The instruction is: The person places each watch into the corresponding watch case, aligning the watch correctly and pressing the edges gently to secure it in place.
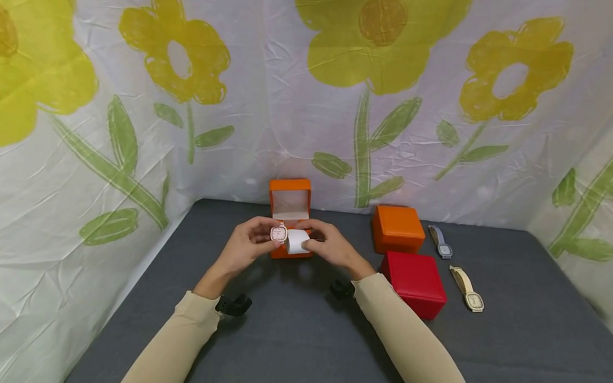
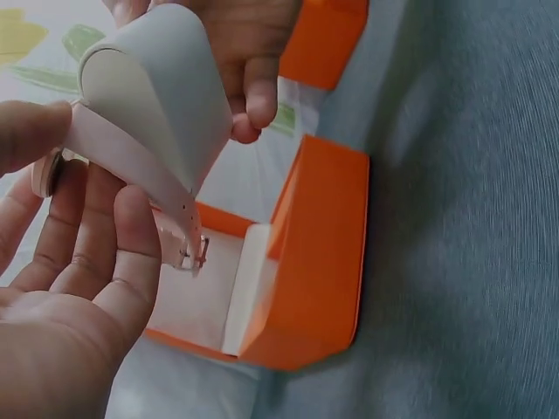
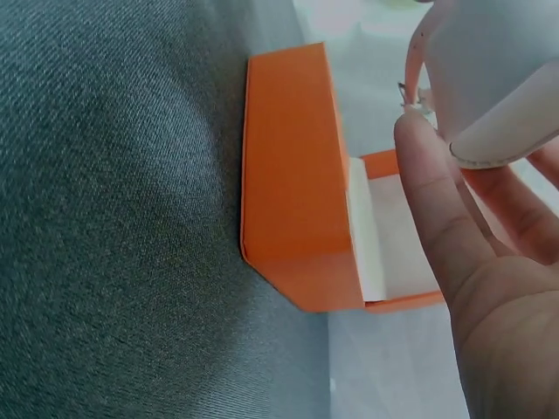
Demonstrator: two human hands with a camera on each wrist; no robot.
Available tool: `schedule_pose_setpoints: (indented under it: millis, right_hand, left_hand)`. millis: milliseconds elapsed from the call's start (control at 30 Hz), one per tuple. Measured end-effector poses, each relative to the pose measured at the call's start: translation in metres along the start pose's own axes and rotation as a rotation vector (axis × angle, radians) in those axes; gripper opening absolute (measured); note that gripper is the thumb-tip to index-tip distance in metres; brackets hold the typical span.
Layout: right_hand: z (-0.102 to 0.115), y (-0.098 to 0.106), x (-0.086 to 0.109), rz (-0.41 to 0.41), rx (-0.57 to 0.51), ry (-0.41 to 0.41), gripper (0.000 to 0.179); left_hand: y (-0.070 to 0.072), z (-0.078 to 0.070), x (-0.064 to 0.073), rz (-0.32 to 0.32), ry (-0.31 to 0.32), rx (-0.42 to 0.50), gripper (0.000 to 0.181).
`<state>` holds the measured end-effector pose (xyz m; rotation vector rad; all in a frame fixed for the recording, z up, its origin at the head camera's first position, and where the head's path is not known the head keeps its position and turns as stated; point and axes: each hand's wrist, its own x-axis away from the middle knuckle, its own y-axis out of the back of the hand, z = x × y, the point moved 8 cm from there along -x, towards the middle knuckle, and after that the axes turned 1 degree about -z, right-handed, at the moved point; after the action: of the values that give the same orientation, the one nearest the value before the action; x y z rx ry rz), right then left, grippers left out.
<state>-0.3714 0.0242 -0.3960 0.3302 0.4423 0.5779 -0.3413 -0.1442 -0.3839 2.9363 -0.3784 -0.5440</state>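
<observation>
My left hand pinches a watch with a square pale face and a pale pink strap. In my right hand is a white watch cushion, gripped at its ends between thumb and fingers. The left wrist view shows the strap against the cushion's edge, its buckle end hanging loose. Both are above the front of an orange watch box, whose lid stands raised and shows a white lining. The hands partly cover the box's lower half.
To the right sit a closed orange box and, nearer, a closed red box. Beyond them lie a grey-blue strapped watch and a cream strapped watch. A flowered cloth hangs behind the dark table.
</observation>
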Motion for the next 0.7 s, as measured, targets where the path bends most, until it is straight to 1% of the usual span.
schedule_pose_setpoints:
  millis: [133,267,400,500,533,700]
  right_hand:
    - [-0.001,0.002,0.002,-0.017,-0.038,0.008,0.037]
    - [-0.002,0.003,0.004,-0.019,-0.045,-0.018,0.037]
    - [0.015,0.003,0.008,0.003,-0.028,-0.021,0.038]
    - [0.027,0.003,0.011,0.002,-0.015,-0.023,0.039]
    - [0.027,0.003,0.011,0.000,-0.007,-0.030,0.039]
    - [-0.001,0.002,0.007,-0.012,0.006,-0.060,0.042]
  left_hand:
    - [-0.005,0.000,0.000,0.006,0.026,0.056,0.040]
    - [-0.011,0.001,0.001,0.032,0.052,0.092,0.040]
    - [-0.016,0.001,0.002,0.054,0.066,0.108,0.040]
    - [-0.017,0.002,0.002,0.044,0.074,0.119,0.038]
    - [-0.016,0.003,0.002,0.041,0.077,0.126,0.038]
    - [-0.016,0.003,0.003,0.055,0.085,0.144,0.038]
